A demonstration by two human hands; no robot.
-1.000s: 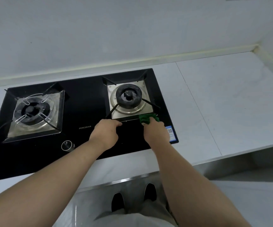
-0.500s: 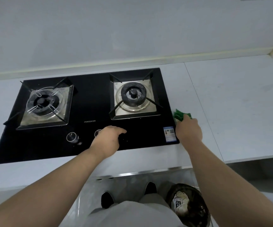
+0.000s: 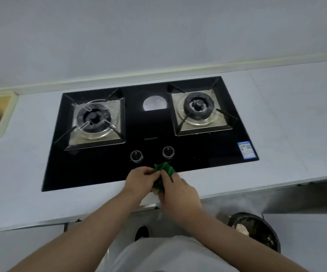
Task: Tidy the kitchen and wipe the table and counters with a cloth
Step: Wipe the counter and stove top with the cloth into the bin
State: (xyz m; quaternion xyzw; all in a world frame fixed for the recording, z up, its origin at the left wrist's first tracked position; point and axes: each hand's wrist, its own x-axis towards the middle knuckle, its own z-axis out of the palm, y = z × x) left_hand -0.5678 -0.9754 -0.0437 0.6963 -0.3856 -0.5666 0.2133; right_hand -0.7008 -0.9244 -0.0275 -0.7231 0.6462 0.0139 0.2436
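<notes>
Whereas half a second ago they worked apart, the left hand [image 3: 140,180] and the right hand [image 3: 179,190] now meet over the middle of the front edge of the hob [image 3: 99,169]. The green cloth [image 3: 165,169] is bunched between them. Before, the right hand was pressing it on the counter [image 3: 296,124] just off the hob's right edge. Now its upper folds stick up over the black glass just in front of the right knob [image 3: 168,152]. Whether it touches the glass I cannot tell.

The left hand lay on the hob beside the knobs earlier. Its fingers are now curled and pinch the cloth's left side. The right hand grips the other side, thumb on top and fingers wrapped round the bundle. A pale scrap shows at the cloth's lower end between the hands, too blurred to name.

The left knob [image 3: 136,155] stands uncovered beside the right one. Behind them are the left burner [image 3: 94,118] and the right burner [image 3: 199,105], each under its pan support. A round bright reflection [image 3: 154,103] lies on the glass between the burners, which was not there before. A blue-edged sticker [image 3: 246,150] marks the hob's front right corner. On the floor below the counter's front edge, to the person's right, stands a dark bin [image 3: 256,230] with rubbish in it.
</notes>
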